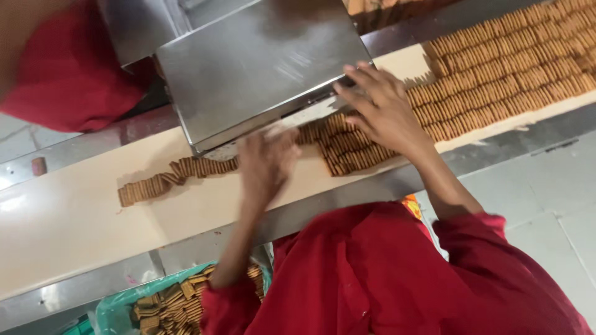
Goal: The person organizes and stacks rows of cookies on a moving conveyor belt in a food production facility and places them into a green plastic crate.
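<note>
Rows of brown square biscuits (509,62) stand on edge on a cream conveyor belt (74,217). My right hand (382,108) lies on the biscuit rows with its fingers spread, next to the edge of a steel cover (261,62). My left hand (267,161) is blurred and hovers over the belt where a thin crooked line of biscuits (167,180) trails off to the left. Whether it grips any biscuits is unclear. Both my sleeves are red.
A green crate (118,310) holding loose and broken biscuits sits below the belt at the lower left. Another person's red sleeve (62,68) shows at the upper left, across the belt. Steel frame rails run along both sides of the belt.
</note>
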